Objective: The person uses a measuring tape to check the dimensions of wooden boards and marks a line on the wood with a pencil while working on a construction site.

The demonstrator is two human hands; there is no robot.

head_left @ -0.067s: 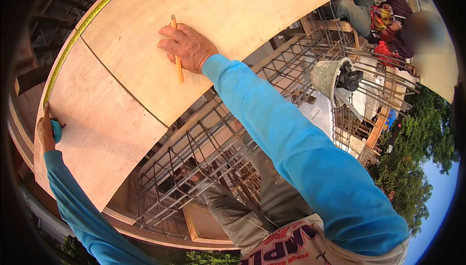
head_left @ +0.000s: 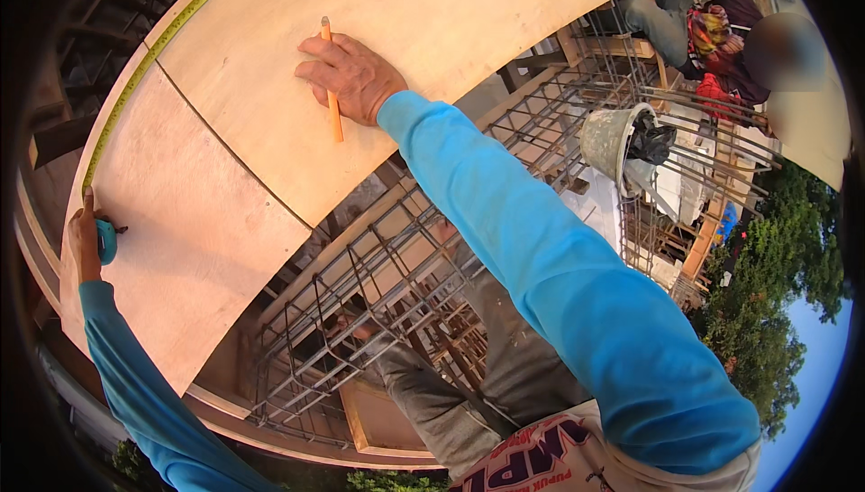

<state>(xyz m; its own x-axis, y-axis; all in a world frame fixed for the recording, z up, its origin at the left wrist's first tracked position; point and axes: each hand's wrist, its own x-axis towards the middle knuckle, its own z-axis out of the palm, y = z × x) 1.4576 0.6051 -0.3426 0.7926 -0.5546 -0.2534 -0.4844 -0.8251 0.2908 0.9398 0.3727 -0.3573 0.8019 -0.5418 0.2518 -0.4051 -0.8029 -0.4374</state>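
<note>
At the far left edge of the plywood, my left hand (head_left: 86,238) is closed on a teal tape measure (head_left: 107,241), partly hidden by the fingers. Its yellow blade (head_left: 180,23) runs out along the curved-looking far edge, crossing the seam between two plywood sheets. On the farther, yellowish sheet (head_left: 432,32) rests my right hand (head_left: 359,85), with an orange carpenter's pencil (head_left: 335,120) held between its fingers. The nearer, pinkish sheet (head_left: 198,231) lies between my two arms.
Tied rebar cages (head_left: 360,276) run below the plywood's near edge, close to my legs (head_left: 505,348). A cement-stained bucket (head_left: 605,142) with a black plastic bag (head_left: 651,142) stands on the right. Another person (head_left: 721,59) is at the upper right, beside long bars.
The tape blade has shifted slightly inward from the plywood edge, so the seam shows on its outer side. Both hands keep their holds; the view has moved a little.
</note>
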